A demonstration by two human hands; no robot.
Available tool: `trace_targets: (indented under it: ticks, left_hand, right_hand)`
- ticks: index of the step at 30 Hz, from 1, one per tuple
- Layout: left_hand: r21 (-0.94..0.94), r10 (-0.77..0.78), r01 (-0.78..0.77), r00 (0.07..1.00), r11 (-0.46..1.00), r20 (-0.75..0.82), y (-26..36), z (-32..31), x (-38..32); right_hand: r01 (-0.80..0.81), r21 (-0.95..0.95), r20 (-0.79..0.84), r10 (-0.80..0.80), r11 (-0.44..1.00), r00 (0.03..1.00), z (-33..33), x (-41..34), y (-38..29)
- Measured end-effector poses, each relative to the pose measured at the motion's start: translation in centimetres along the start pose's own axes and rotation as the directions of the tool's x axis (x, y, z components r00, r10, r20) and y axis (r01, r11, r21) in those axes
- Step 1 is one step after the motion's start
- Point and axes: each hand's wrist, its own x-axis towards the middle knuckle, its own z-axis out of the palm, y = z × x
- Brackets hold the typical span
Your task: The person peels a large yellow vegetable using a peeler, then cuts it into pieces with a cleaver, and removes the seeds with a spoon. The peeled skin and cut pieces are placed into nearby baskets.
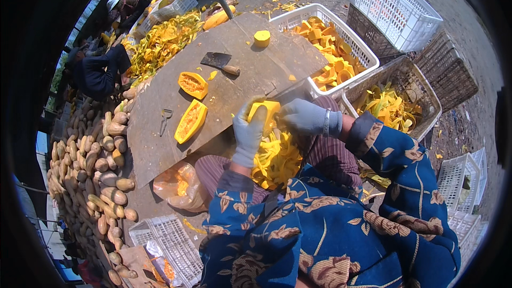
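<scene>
My left hand, in a pale work glove, grips a peeled piece of pumpkin over my lap. Close against the piece's right side is my gloved right hand, its fingers curled; whether it holds something is hidden. Yellow peelings lie in a heap below both hands. On the board rest two pumpkin halves, one behind the other, both with seeds showing. A cleaver with a wooden handle, a peeler and a short pumpkin chunk also lie there.
A white crate of pumpkin pieces and a dirty crate of peelings stand at the right. A plastic bag sits under the board's near edge. Whole pumpkins cover the ground at left, where a person sits.
</scene>
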Motion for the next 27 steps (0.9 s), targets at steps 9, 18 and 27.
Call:
trace_targets:
  ticks: [9,18,27]
  left_hand:
    - [-0.025,0.072,-0.071,0.994,0.997,0.084,0.1,0.7,-0.4]
    - [-0.202,-0.385,0.436,0.889,0.877,0.25,-0.6,0.1,0.8]
    - [-0.419,-0.441,0.44,0.892,0.794,0.1,-2.1,1.0,1.1]
  right_hand:
    - [-0.101,0.103,0.086,0.092,0.99,0.992,-0.9,-1.3,0.3]
    - [0.065,-0.501,-0.172,-0.173,0.863,0.97,-1.0,-2.0,0.0]
    - [-0.025,-0.625,-0.17,-0.105,0.78,0.98,0.0,-1.1,-1.8]
